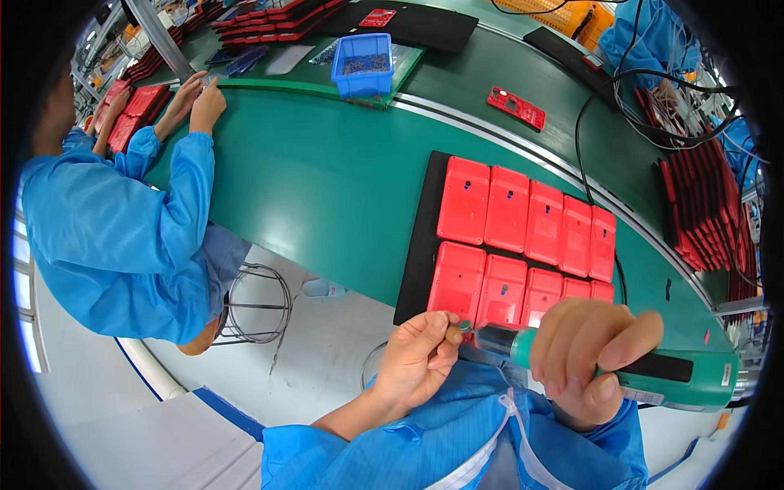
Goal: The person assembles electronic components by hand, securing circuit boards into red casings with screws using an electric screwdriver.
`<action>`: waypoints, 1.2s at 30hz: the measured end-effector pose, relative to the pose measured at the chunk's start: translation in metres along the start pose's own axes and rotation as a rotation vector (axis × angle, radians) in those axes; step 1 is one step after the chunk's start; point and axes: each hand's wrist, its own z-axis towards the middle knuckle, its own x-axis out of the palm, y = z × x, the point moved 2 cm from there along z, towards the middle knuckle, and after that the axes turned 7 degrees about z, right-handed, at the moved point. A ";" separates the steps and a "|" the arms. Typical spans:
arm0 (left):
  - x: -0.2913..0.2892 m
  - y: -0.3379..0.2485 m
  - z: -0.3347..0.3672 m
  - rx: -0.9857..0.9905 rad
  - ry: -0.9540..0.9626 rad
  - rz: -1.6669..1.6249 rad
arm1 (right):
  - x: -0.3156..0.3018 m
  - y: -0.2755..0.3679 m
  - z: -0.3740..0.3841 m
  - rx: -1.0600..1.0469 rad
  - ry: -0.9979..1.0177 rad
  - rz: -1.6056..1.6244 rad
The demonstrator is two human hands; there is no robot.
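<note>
My right hand [581, 351] is wrapped round a green electric screwdriver [694, 377], held level in front of my chest with its dark nose towards the left. The fingers of my left hand [418, 355] are pinched together at the screwdriver's tip. Something small and greenish shows at these fingertips, too small to make out. Just beyond both hands, a black foam board [421, 245] bears two rows of red plastic housings [506, 208], laid side by side. My right hand and the screwdriver cover part of the near row.
A blue bin [363, 65] of small dark parts stands on a green-edged board at the back. One red housing [516, 109] lies beyond the metal rail. Stacked red-and-black trays [706, 204] stand at the right, near hanging cables. A co-worker in blue [122, 237] works at the left.
</note>
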 end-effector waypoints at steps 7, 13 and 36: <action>0.006 -0.007 -0.017 0.013 -0.198 0.080 | -0.002 0.004 -0.016 0.016 -0.137 -0.161; -0.014 -0.018 -0.039 0.152 -0.106 0.348 | -0.007 -0.011 -0.010 0.098 -0.044 -0.226; -0.037 -0.011 -0.037 0.077 -0.047 0.330 | -0.003 -0.025 -0.009 0.136 -0.011 -0.296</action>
